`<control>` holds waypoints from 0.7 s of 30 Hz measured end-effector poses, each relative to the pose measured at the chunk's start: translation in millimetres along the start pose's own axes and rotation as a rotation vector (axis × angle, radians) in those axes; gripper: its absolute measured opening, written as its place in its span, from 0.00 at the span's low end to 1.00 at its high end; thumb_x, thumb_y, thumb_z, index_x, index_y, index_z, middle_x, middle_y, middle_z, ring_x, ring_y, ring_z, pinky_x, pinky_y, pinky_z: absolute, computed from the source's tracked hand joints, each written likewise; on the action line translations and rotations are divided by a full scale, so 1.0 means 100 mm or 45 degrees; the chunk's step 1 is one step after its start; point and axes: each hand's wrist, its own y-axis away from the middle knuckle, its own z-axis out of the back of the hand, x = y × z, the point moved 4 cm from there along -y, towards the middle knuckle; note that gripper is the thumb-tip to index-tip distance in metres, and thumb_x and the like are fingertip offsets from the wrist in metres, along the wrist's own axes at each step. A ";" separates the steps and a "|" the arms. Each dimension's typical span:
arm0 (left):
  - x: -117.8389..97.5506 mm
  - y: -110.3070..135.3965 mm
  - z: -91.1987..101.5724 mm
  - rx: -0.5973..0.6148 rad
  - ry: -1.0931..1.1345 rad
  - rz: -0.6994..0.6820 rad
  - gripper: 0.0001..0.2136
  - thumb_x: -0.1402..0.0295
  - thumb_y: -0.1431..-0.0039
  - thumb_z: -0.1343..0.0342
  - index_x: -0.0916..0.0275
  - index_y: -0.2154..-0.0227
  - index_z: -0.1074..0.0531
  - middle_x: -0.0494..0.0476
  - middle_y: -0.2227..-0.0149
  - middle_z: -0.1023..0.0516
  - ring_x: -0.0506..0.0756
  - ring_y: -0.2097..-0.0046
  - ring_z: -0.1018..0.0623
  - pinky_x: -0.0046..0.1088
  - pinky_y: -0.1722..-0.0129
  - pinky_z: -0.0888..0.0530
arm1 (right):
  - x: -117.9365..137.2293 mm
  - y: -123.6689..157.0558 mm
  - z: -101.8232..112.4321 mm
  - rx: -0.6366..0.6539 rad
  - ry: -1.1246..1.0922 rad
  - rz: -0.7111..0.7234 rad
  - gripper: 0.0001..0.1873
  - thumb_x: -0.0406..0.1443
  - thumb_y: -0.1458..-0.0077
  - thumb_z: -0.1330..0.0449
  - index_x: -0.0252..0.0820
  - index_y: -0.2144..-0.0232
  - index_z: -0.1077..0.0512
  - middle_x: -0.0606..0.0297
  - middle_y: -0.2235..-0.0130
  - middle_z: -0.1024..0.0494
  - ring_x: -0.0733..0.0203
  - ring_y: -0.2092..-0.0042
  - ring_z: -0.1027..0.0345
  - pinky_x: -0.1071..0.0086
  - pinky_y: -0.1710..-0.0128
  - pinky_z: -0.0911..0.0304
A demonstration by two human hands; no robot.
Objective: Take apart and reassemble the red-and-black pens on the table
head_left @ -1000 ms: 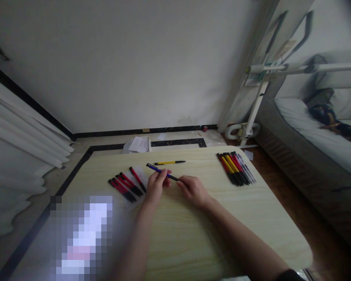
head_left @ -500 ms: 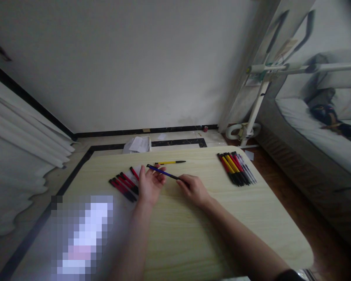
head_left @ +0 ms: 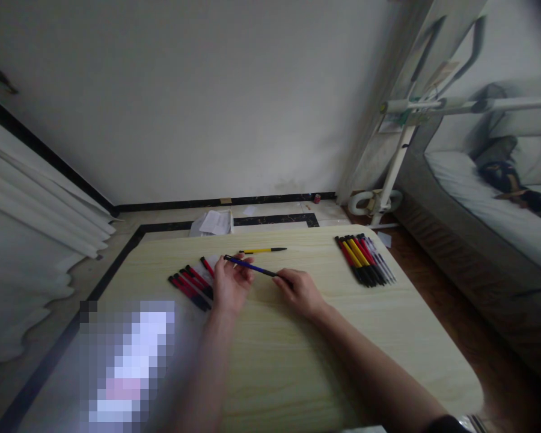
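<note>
A blue pen point(head_left: 255, 267) with black ends is held above the table between my two hands. My right hand point(head_left: 301, 293) is closed around its black grip end. At the pen's other end is my left hand point(head_left: 231, 284), palm up, its thumb at the tip and its loosely curled fingers under the barrel. Just beyond my hands lies a yellow pen point(head_left: 262, 250) with a black end. Several red and black pens point(head_left: 193, 282) lie beside my left hand, partly hidden by it. Over on the right is a row of red, yellow and black pens point(head_left: 358, 260).
Several thin clear pieces like refills point(head_left: 382, 261) lie along the right row of pens. The light wooden table point(head_left: 288, 373) has a blurred-out bright patch point(head_left: 135, 361) at left. Behind it are a box with papers point(head_left: 215, 222), a white metal frame point(head_left: 394, 162) and a bed point(head_left: 469, 198).
The blue pen has shifted slightly left and down, bringing its end against my left thumb. My hands have barely moved, and the pens on the table lie as before.
</note>
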 end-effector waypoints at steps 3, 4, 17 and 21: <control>0.10 0.02 -0.07 -0.002 -0.162 0.007 0.20 0.51 0.50 0.54 0.65 0.66 0.34 0.61 0.69 0.25 0.50 0.76 0.27 0.26 0.77 0.32 | -0.02 0.00 -0.02 -0.004 0.010 -0.031 0.13 0.38 0.43 0.52 0.40 0.72 0.32 0.64 0.76 0.30 0.66 0.75 0.40 0.74 0.74 0.48; 0.13 0.03 -0.08 -0.011 -0.247 -0.016 0.20 0.51 0.51 0.52 0.65 0.67 0.34 0.60 0.70 0.25 0.50 0.76 0.27 0.26 0.77 0.31 | -0.02 0.00 -0.02 -0.009 0.007 -0.041 0.12 0.38 0.43 0.52 0.40 0.72 0.31 0.64 0.76 0.29 0.66 0.75 0.40 0.74 0.74 0.47; 0.08 0.06 0.00 -0.243 -1.042 -0.292 0.19 0.53 0.53 0.49 0.66 0.85 0.35 0.51 0.88 0.35 0.47 0.86 0.35 0.20 0.88 0.40 | 0.00 0.01 0.00 -0.044 0.004 -0.013 0.12 0.38 0.43 0.53 0.41 0.70 0.32 0.63 0.73 0.29 0.65 0.72 0.37 0.74 0.71 0.45; 0.09 0.07 -0.02 -0.241 -1.067 -0.227 0.20 0.52 0.53 0.49 0.65 0.86 0.36 0.50 0.89 0.36 0.47 0.87 0.37 0.21 0.89 0.42 | 0.02 0.02 0.01 -0.038 -0.009 -0.023 0.14 0.37 0.42 0.55 0.40 0.75 0.34 0.65 0.76 0.31 0.66 0.74 0.40 0.74 0.73 0.47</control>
